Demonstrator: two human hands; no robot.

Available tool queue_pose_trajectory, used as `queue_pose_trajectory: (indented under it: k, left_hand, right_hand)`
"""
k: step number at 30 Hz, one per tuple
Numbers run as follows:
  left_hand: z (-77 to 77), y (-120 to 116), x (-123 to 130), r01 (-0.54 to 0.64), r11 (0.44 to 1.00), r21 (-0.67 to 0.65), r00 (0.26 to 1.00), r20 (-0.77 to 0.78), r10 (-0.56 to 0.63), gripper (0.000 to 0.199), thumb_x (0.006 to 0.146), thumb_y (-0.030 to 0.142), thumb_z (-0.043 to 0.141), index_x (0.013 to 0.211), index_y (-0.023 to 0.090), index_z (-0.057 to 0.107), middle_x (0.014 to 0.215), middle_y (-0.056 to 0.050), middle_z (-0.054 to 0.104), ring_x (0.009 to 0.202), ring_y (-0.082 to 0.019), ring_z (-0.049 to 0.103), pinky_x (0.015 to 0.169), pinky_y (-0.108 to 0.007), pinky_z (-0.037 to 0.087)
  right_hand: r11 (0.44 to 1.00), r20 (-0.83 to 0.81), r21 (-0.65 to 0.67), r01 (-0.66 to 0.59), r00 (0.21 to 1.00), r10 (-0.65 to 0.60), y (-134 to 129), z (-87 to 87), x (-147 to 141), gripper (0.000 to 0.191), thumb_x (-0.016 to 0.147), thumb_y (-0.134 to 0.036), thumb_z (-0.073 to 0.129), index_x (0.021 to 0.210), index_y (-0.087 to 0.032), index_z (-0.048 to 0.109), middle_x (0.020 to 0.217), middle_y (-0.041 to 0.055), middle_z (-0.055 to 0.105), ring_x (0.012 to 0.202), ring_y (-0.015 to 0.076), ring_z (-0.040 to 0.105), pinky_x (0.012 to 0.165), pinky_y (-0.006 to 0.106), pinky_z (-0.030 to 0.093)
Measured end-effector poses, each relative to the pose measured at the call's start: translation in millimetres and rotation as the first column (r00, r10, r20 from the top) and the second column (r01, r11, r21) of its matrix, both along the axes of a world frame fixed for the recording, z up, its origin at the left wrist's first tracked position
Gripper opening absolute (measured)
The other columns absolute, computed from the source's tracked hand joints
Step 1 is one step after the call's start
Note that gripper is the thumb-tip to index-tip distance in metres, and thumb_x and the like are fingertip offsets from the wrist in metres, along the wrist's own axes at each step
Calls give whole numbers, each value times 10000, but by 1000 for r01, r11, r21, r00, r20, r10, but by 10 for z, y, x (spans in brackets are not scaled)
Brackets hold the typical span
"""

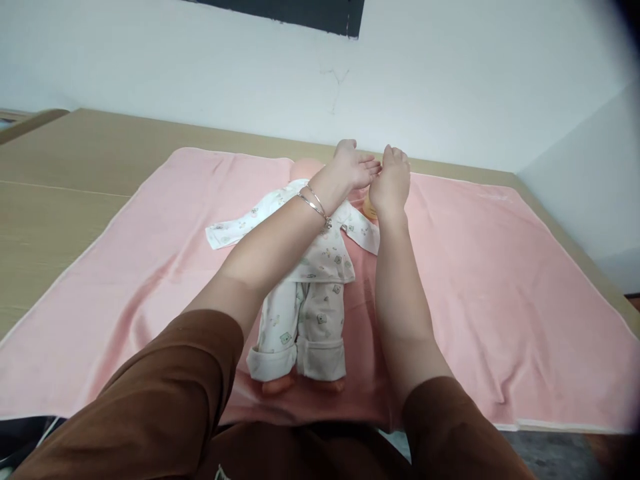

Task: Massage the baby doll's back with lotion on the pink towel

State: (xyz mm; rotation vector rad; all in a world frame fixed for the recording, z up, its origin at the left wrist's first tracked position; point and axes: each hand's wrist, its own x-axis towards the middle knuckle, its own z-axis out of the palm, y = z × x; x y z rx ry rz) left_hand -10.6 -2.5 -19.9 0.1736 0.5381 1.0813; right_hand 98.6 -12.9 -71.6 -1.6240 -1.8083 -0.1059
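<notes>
A doll in a white patterned top and trousers [321, 320] lies on its back on a pink cloth [465, 280], its feet toward me. My left hand [353, 167] is above the doll's upper body, palm up with its fingers stretched toward the right hand, holding nothing. Beside it, my right hand [393, 180] is raised and tilted; its fingers point away from me and are partly hidden. A yellowish round object [369, 208] shows just left of my right wrist, partly covered. Most of the doll's head is behind my left forearm.
The cloth lies over a wooden table [65, 167], with folds along its front. A white wall [225, 80] with a dark panel [300, 12] stands behind the table's far edge. Another wall section is at the right.
</notes>
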Motion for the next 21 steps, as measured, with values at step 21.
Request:
queue_pose_trajectory:
  k: [21]
  left_hand:
    - [284,-1363,-1318,-70,970,233,951,-277,135,554,1098,269,140,1406,150,585,1287,-97,705,1373,-249,661,992,-371,598]
  right_hand:
    - [999,-134,30,40,990,-36,196,-76,30,573,1049,-462,152,1364,-239,576,1508,164,595,1526,224,326,1258,484,217]
